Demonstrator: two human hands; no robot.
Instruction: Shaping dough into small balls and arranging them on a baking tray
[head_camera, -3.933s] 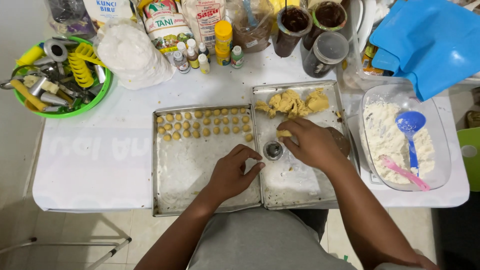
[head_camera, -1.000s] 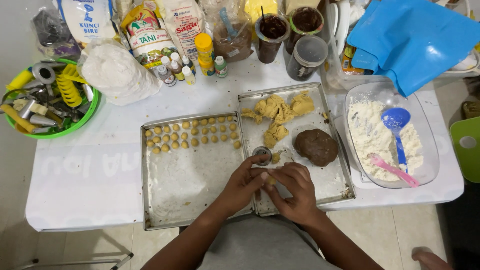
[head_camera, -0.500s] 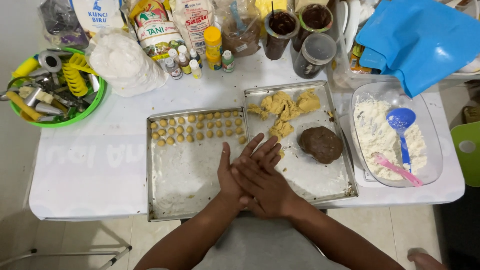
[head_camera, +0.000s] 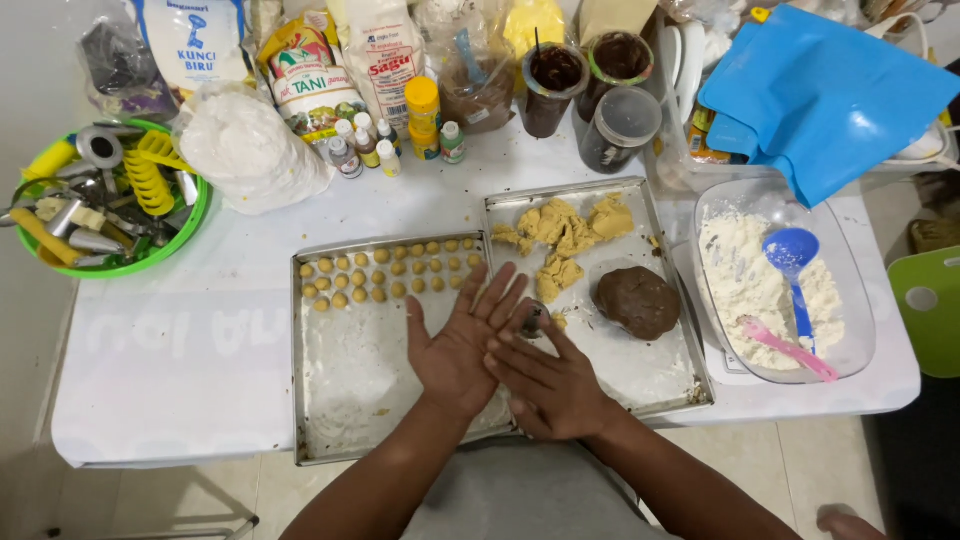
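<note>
while both palms press together at lower centre | i see left hand (head_camera: 455, 350) flat, fingers spread toward upper right | right hand (head_camera: 550, 385) laid across it, fingers extended | rolled piece hidden between palms | small dough balls (head_camera: 390, 272) just above the left fingertips, left nearer

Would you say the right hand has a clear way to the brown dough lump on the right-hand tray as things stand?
Probably yes: the right hand lies on the same tray as the brown dough lump, with only bare tray between them.
</note>
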